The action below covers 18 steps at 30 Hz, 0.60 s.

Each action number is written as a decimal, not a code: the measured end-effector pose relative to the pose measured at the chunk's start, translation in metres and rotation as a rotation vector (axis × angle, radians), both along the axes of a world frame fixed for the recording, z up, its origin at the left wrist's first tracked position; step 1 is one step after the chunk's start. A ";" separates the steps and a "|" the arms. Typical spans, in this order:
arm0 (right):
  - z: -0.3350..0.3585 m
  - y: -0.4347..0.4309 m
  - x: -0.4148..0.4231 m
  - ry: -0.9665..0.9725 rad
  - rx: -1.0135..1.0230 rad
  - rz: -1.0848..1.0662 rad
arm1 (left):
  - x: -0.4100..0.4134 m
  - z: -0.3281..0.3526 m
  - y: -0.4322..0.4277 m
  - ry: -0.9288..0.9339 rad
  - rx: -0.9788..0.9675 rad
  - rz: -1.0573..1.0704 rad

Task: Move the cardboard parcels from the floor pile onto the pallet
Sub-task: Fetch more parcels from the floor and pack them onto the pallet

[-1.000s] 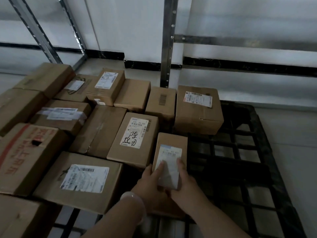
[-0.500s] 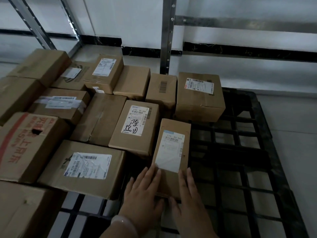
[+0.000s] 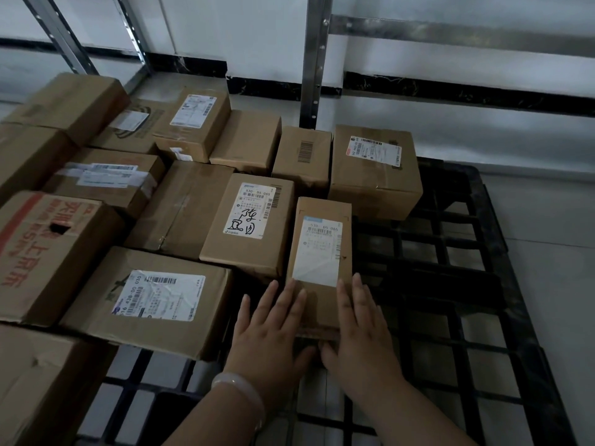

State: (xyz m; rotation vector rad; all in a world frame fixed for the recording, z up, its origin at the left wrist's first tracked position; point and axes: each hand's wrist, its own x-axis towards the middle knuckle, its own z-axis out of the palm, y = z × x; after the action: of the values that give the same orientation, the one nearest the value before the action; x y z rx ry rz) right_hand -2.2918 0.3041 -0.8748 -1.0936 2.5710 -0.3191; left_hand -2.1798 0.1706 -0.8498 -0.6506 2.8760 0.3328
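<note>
A narrow cardboard parcel (image 3: 322,252) lies flat on the black pallet (image 3: 450,284), roughly mid-pallet, its left side against a parcel with a handwritten label (image 3: 251,220). The left hand (image 3: 270,329) and right hand (image 3: 360,333) rest on its near end, fingers straight and spread, gripping nothing. More parcels fill the pallet's left side and far edge.

Dim, cool, diffuse light is lying over everything, the white wall (image 3: 257,33) reading brightest while the black pallet (image 3: 428,281) is sinking into near-featureless shadow. Dark shadow is pooling in the gaps between the cardboard parcels (image 3: 180,207), and the shipping label (image 3: 317,252) on the narrow parcel is washing out pale in its lower half. Wide-angle distortion is tilting the far-left metal rack upright (image 3: 59,35), and small print is smearing into soft, grainy blur.
</note>
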 end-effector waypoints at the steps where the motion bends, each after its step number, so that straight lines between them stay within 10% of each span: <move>1: 0.002 0.003 0.003 0.027 0.009 0.031 | 0.003 0.004 0.003 -0.004 0.041 -0.031; 18: 0.001 -0.010 -0.008 0.077 0.144 0.135 | -0.007 -0.025 -0.016 0.086 0.038 -0.067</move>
State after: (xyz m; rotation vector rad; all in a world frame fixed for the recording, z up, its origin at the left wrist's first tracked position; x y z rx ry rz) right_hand -2.2994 0.2939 -0.8741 -1.2401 2.5244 -0.0595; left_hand -2.1870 0.1548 -0.8747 -0.5447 2.9568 0.4139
